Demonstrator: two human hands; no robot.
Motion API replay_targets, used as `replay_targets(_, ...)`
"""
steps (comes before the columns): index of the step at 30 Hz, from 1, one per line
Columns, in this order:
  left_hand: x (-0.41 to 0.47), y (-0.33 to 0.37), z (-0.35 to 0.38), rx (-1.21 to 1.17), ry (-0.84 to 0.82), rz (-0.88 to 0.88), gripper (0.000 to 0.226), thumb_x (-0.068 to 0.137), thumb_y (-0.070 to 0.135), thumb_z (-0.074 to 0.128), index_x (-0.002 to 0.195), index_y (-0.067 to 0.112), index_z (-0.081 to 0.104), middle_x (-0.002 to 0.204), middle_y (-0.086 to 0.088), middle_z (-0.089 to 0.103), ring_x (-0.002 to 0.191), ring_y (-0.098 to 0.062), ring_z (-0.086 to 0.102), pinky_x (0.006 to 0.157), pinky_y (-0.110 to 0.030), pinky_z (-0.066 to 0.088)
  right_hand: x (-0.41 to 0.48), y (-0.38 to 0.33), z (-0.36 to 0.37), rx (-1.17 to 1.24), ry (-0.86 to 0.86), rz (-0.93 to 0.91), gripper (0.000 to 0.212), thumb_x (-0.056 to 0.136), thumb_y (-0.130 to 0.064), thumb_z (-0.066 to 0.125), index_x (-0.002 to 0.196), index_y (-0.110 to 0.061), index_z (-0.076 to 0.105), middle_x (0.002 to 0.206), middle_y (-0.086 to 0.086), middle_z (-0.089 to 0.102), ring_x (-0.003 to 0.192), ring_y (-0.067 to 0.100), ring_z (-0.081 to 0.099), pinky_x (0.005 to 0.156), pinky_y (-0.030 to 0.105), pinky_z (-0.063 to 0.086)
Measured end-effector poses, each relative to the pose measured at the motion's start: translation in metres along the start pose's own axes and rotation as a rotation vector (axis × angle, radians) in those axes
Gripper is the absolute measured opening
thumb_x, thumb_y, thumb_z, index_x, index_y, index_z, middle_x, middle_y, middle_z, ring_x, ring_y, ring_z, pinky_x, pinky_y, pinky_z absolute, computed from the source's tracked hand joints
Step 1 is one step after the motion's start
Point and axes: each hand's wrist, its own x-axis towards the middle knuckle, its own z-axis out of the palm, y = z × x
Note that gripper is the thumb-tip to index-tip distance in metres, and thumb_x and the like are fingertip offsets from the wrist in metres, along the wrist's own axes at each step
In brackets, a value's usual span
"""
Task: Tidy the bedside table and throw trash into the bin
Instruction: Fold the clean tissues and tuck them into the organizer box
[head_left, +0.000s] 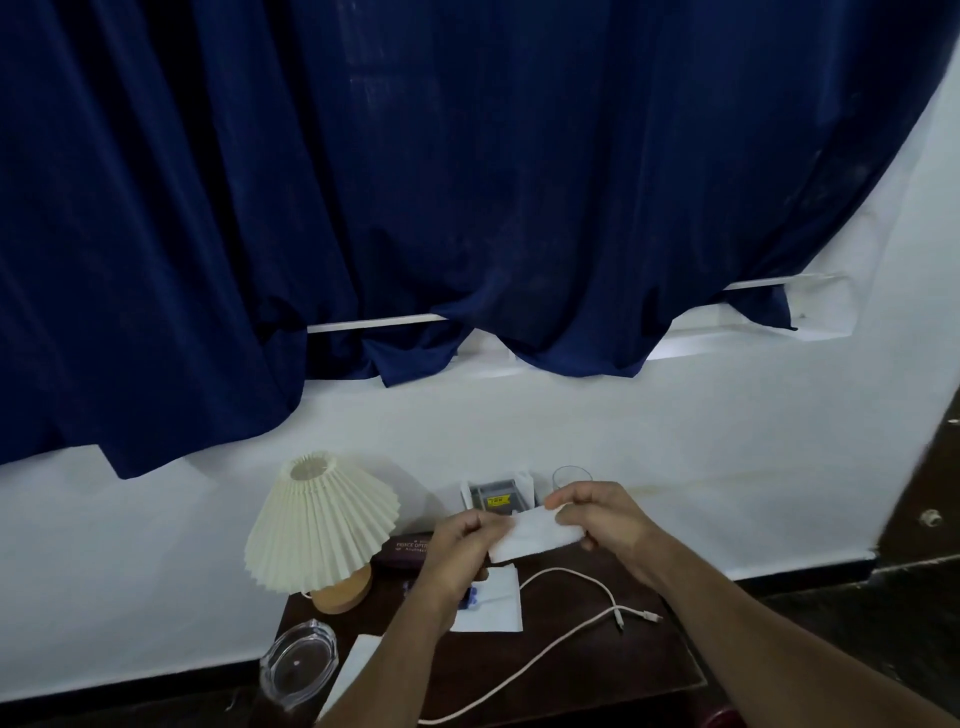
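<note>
We have a folded white tissue (535, 534) pinched at its two ends, our left hand (462, 551) closed on one end and our right hand (602, 519) closed on the other, both held above the dark tabletop (597, 670). No bin shows in this view, so we cannot tell which way the tissue must travel.

The risks sit close under the grip. Just behind our right hand stands a clear glass (571, 477), with a small white holder (498, 493) beside it; we judge a careless backward swing could tip the glass. Below the grip a white cable (571, 631) loops across the tabletop with its plugs near the right edge, and a dropped wrist might snag it and drag it off. Another white tissue (493, 603) lies flat directly under the left grip, partly over something blue.

To the left of the grip the pleated lamp (322, 525) crowds the space, and a glass ashtray (298, 662) sits at the near left corner. We think the clearest room lies upward and toward us.
</note>
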Motion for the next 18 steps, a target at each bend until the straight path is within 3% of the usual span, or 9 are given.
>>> replay_targets(3, 0.004, -0.012, 0.004, 0.024, 0.022, 0.022, 0.003, 0.091, 0.025, 0.072, 0.092, 0.026, 0.075, 0.090, -0.001, 0.068, 0.070, -0.010, 0.058, 0.061, -0.026, 0.052, 0.005, -0.001, 0.004, -0.022, 0.020, 0.024, 0.025, 0.086, 0.003, 0.066, 0.078, -0.014, 0.082, 0.073, 0.001, 0.069, 0.044, 0.009, 0.053, 0.040, 0.022, 0.041)
replay_targets(5, 0.007, -0.019, 0.006, 0.114, 0.071, 0.105, 0.024, 0.091, 0.024, 0.072, 0.113, 0.031, 0.068, 0.119, -0.004, 0.067, 0.099, -0.015, 0.063, 0.086, -0.036, 0.057, 0.011, -0.002, 0.008, -0.006, 0.052, 0.071, 0.017, 0.086, 0.006, 0.066, 0.084, -0.004, 0.080, 0.076, 0.007, 0.071, 0.046, 0.011, 0.057, 0.040, 0.024, 0.044)
replay_targets(7, 0.009, -0.025, 0.006, 0.365, 0.120, 0.264, 0.060, 0.080, 0.044, 0.079, 0.135, 0.032, 0.056, 0.134, 0.007, 0.056, 0.122, -0.009, 0.050, 0.107, -0.034, 0.045, 0.018, -0.004, 0.013, 0.021, 0.084, 0.137, 0.014, 0.085, 0.008, 0.065, 0.087, 0.003, 0.078, 0.078, 0.016, 0.070, 0.048, 0.018, 0.058, 0.043, 0.026, 0.046)
replay_targets(9, 0.008, -0.030, 0.009, 0.595, 0.127, 0.424, 0.092, 0.066, 0.067, 0.078, 0.145, 0.032, 0.047, 0.138, 0.017, 0.047, 0.128, -0.003, 0.039, 0.109, -0.027, 0.037, 0.025, -0.008, 0.019, 0.026, 0.101, 0.213, 0.014, 0.081, 0.010, 0.065, 0.092, 0.009, 0.075, 0.076, 0.021, 0.068, 0.046, 0.020, 0.059, 0.044, 0.025, 0.047)
replay_targets(11, 0.010, -0.036, 0.016, 0.716, 0.120, 0.490, 0.101, 0.063, 0.075, 0.073, 0.148, 0.030, 0.044, 0.141, 0.018, 0.045, 0.131, -0.003, 0.038, 0.110, -0.026, 0.037, 0.033, -0.011, 0.024, 0.016, 0.098, 0.293, 0.024, 0.078, 0.010, 0.066, 0.101, 0.013, 0.070, 0.081, 0.023, 0.067, 0.044, 0.020, 0.063, 0.042, 0.024, 0.048)
replay_targets(14, 0.015, -0.042, 0.026, 0.770, 0.177, 0.519, 0.070, 0.080, 0.056, 0.068, 0.143, 0.031, 0.051, 0.136, 0.013, 0.059, 0.126, -0.009, 0.053, 0.102, -0.030, 0.047, 0.042, -0.013, 0.032, 0.017, 0.085, 0.369, 0.026, 0.078, 0.007, 0.069, 0.104, 0.011, 0.067, 0.085, 0.024, 0.068, 0.042, 0.021, 0.064, 0.040, 0.022, 0.049)
replay_targets(16, 0.020, -0.046, 0.027, 0.792, 0.233, 0.509, 0.041, 0.091, 0.038, 0.059, 0.132, 0.034, 0.062, 0.120, 0.008, 0.072, 0.111, -0.017, 0.066, 0.088, -0.032, 0.053, 0.048, -0.013, 0.034, 0.009, 0.079, 0.408, 0.023, 0.078, 0.003, 0.070, 0.100, 0.009, 0.067, 0.076, 0.022, 0.069, 0.042, 0.022, 0.063, 0.039, 0.021, 0.049)
replay_targets(18, 0.027, -0.050, 0.024, 0.823, 0.231, 0.450, 0.032, 0.096, 0.030, 0.052, 0.125, 0.033, 0.066, 0.106, 0.002, 0.076, 0.097, -0.022, 0.070, 0.077, -0.034, 0.052, 0.050, -0.014, 0.034, -0.046, 0.036, 0.442, 0.028, 0.077, -0.006, 0.069, 0.103, 0.006, 0.069, 0.074, 0.019, 0.071, 0.045, 0.021, 0.063, 0.040, 0.021, 0.046)
